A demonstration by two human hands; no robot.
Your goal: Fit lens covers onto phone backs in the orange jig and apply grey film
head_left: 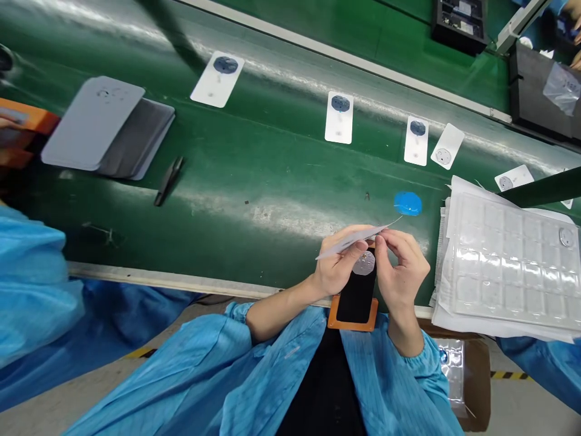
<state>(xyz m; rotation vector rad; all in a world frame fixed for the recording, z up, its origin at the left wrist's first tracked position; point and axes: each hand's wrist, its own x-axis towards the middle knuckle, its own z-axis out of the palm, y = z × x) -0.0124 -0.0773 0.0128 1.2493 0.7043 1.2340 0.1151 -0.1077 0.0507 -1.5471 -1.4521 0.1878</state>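
Observation:
My left hand [338, 260] is closed on a thin pale grey card [347, 242], held tilted and nearly edge-on to me. The fingertips of my right hand [403, 266] pinch at the card's right end, where a thin curled sliver [396, 220] sticks out. Whether that sliver is part of the card or a separate film, I cannot tell. Directly beneath my hands lies a black plate [356, 297] on an orange fixture [333, 318] at the table's front edge. A round silvery disc [364, 264] sits at the plate's upper end, partly covered by my left thumb.
Grey cards [93, 124] are stacked at left, near black tweezers [169, 180]. Several white cards with round parts [339, 118] lie along the back. A blue blob [407, 203] is beyond my hands. Right stands a clear compartment tray [512, 260] on paper. A co-worker's blue sleeve [36, 284] shows left.

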